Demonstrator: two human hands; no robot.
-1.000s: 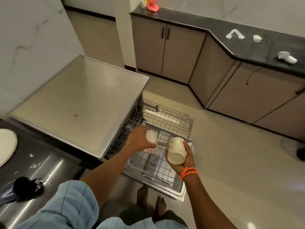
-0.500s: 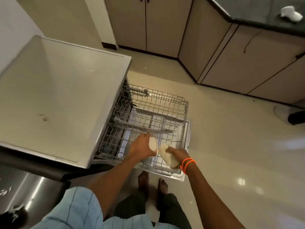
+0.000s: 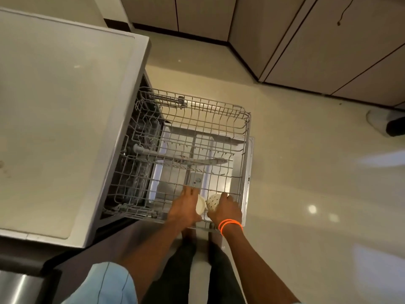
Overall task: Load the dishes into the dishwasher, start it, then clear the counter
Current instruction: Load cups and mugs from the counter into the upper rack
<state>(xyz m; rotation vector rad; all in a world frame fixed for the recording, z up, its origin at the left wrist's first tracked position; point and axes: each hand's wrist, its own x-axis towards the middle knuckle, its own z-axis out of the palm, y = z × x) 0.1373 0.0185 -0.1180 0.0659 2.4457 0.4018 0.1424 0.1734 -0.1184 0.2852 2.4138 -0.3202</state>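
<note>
The dishwasher's wire rack (image 3: 245,137) is pulled out over the open door, below the steel top of the dishwasher (image 3: 65,110). My left hand (image 3: 185,207) holds a plain white cup (image 3: 200,207) low in the rack's near right corner. Right beside it, my right hand (image 3: 225,208), with orange bands on the wrist, grips a white speckled cup (image 3: 213,201). The two cups nearly touch; my hands cover most of each. I cannot tell whether either cup rests on the rack wires.
A spray arm (image 3: 186,160) lies under the rack's middle. Beige cabinets (image 3: 328,44) line the far and right walls. A person's shoe (image 3: 388,125) shows at the right edge. My bare feet stand just in front of the open door.
Both hands have gone down and forward with the cups, from above the rack into its near right corner. The camera has tilted further down, so the dark counter is out of view.
</note>
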